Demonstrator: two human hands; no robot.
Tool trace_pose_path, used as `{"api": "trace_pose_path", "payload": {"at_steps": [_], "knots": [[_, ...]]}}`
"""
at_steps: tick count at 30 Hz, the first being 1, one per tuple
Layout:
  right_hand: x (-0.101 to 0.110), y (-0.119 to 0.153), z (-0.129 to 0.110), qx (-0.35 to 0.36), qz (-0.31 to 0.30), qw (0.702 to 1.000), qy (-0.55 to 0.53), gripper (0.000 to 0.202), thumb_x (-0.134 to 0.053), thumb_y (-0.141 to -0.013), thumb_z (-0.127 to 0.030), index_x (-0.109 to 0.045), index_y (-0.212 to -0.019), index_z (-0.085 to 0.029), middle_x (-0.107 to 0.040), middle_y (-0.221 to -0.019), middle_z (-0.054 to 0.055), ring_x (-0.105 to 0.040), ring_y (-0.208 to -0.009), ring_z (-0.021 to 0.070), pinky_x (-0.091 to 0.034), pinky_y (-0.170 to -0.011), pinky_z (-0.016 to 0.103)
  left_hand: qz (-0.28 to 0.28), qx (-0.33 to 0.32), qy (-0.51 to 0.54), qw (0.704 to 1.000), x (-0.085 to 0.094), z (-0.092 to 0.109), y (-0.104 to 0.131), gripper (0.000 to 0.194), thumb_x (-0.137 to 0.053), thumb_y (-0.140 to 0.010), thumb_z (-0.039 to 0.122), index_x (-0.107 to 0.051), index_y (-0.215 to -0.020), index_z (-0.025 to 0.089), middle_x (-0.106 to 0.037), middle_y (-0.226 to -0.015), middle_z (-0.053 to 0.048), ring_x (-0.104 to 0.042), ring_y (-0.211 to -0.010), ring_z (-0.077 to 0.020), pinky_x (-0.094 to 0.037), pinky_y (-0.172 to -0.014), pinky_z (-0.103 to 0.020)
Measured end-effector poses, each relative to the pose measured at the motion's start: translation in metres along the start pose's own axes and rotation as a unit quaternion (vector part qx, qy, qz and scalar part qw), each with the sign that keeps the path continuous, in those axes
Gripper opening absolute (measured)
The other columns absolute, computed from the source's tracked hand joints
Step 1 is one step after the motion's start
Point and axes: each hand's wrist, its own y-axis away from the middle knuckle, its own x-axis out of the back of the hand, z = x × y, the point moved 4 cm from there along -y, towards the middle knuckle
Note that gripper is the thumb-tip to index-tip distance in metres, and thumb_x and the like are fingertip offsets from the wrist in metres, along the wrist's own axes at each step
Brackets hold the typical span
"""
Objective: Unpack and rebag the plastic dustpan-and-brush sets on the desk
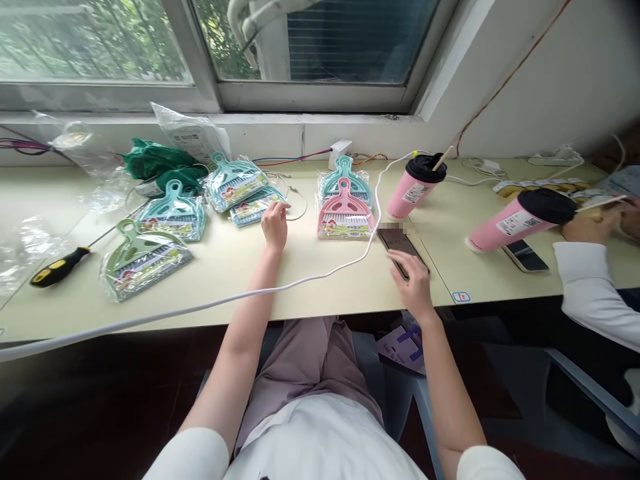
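Observation:
My left hand (275,225) rests on the table with its fingers curled in, beside the corner of a blue dustpan-and-brush set (256,205) in clear wrap. What its fingers hold, if anything, is hidden. My right hand (414,281) is over the lower part of a dark phone (396,239), fingers apart and stretched toward the screen. Between my hands, further back, a pink dustpan-and-brush set (345,212) lies overlapping a blue-green set (345,175). On the left are more wrapped sets: a teal one (231,181), another teal one (175,212) and a green one (145,261).
A white cable (240,293) crosses in front of me. Two pink tumblers (407,193) with straws stand to the right, by another phone (526,257) and a co-worker's arm (587,267). A screwdriver (60,268) and plastic bags (85,167) lie left. The window wall bounds the table.

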Motion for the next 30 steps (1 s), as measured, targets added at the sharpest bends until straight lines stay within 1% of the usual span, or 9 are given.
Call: {"api": "trace_pose_path", "payload": {"at_steps": [4, 7, 10, 13, 17, 20, 25, 27, 30], "knots": [[-0.041, -0.015, -0.074, 0.096, -0.178, 0.975, -0.095, 0.037, -0.04, -0.101, -0.037, -0.076, -0.105, -0.034, -0.074, -0.117, 0.003, -0.065, -0.115, 0.0278, -0.047, -0.103, 0.049, 0.042, 0.066, -0.038, 0.996, 0.034, -0.019, -0.008, 0.027, -0.047, -0.091, 0.008, -0.068, -0.101, 0.024, -0.069, -0.106, -0.007, -0.068, -0.099, -0.0236, -0.049, -0.091, -0.037], [-0.075, -0.039, -0.114, 0.132, -0.239, 0.949, -0.159, 0.032, -0.044, -0.1, -0.032, -0.074, -0.112, -0.032, -0.072, -0.124, 0.004, -0.062, -0.12, 0.0277, -0.046, -0.106, 0.049, 0.063, 0.101, -0.079, 0.99, 0.055, -0.036, -0.011, 0.028, -0.054, -0.09, 0.012, -0.065, -0.113, 0.022, -0.066, -0.124, -0.012, -0.062, -0.119, -0.0274, -0.044, -0.105, -0.043], [-0.113, -0.071, -0.14, 0.154, -0.251, 0.941, -0.17, 0.03, -0.05, -0.098, -0.027, -0.07, -0.12, -0.029, -0.066, -0.135, 0.006, -0.056, -0.13, 0.0261, -0.041, -0.114, 0.047, 0.074, 0.12, -0.118, 0.983, 0.067, -0.057, -0.015, 0.039, -0.057, -0.092, 0.022, -0.057, -0.131, 0.019, -0.051, -0.149, -0.018, -0.045, -0.142, -0.0308, -0.033, -0.117, -0.051], [-0.156, -0.097, -0.154, 0.146, -0.255, 0.945, -0.143, 0.037, -0.059, -0.093, -0.021, -0.064, -0.129, -0.023, -0.059, -0.144, 0.01, -0.05, -0.136, 0.0263, -0.041, -0.114, 0.045, 0.05, 0.146, -0.145, 0.977, 0.074, -0.084, -0.023, 0.048, -0.053, -0.094, 0.03, -0.049, -0.141, 0.016, -0.04, -0.158, -0.021, -0.026, -0.154, -0.0309, -0.021, -0.123, -0.057], [-0.196, -0.11, -0.16, 0.179, -0.241, 0.946, -0.126, 0.037, -0.061, -0.093, -0.021, -0.063, -0.13, -0.024, -0.058, -0.144, 0.01, -0.047, -0.139, 0.0256, -0.036, -0.118, 0.047, -0.013, 0.169, -0.152, 0.974, 0.078, -0.116, -0.038, 0.058, -0.056, -0.092, 0.033, -0.045, -0.146, 0.015, -0.039, -0.159, -0.024, -0.026, -0.154, -0.0336, -0.021, -0.123, -0.06], [-0.208, -0.11, -0.155, 0.196, -0.239, 0.942, -0.13, 0.031, -0.06, -0.094, -0.024, -0.066, -0.125, -0.024, -0.06, -0.143, 0.009, -0.047, -0.139, 0.0257, -0.033, -0.119, 0.048, -0.003, 0.172, -0.143, 0.975, 0.082, -0.127, -0.046, 0.06, -0.063, -0.088, 0.031, -0.049, -0.144, 0.016, -0.046, -0.153, -0.024, -0.04, -0.145, -0.0376, -0.031, -0.118, -0.058], [-0.206, -0.109, -0.151, 0.196, -0.24, 0.941, -0.138, 0.025, -0.058, -0.095, -0.024, -0.069, -0.118, -0.026, -0.062, -0.14, 0.008, -0.048, -0.137, 0.0263, -0.034, -0.117, 0.05, 0.047, 0.191, -0.156, 0.968, 0.088, -0.133, -0.044, 0.041, -0.067, -0.087, 0.032, -0.065, -0.126, 0.02, -0.058, -0.132, -0.02, -0.051, -0.13, -0.04, -0.042, -0.106, -0.06], [-0.204, -0.109, -0.152, 0.199, -0.244, 0.939, -0.14, 0.026, -0.057, -0.095, -0.024, -0.069, -0.118, -0.026, -0.062, -0.14, 0.008, -0.048, -0.137, 0.0263, -0.033, -0.118, 0.051, 0.06, 0.195, -0.14, 0.969, 0.088, -0.134, -0.041, 0.038, -0.068, -0.087, 0.035, -0.067, -0.123, 0.021, -0.059, -0.126, -0.019, -0.053, -0.127, -0.0389, -0.046, -0.103, -0.059], [-0.2, -0.108, -0.156, 0.194, -0.256, 0.936, -0.142, 0.027, -0.057, -0.095, -0.023, -0.069, -0.119, -0.024, -0.061, -0.141, 0.009, -0.047, -0.138, 0.0262, -0.03, -0.12, 0.051, 0.124, 0.218, -0.093, 0.964, 0.092, -0.136, -0.039, 0.039, -0.067, -0.088, 0.038, -0.064, -0.124, 0.021, -0.059, -0.124, -0.019, -0.061, -0.115, -0.0329, -0.05, -0.102, -0.051]]}}
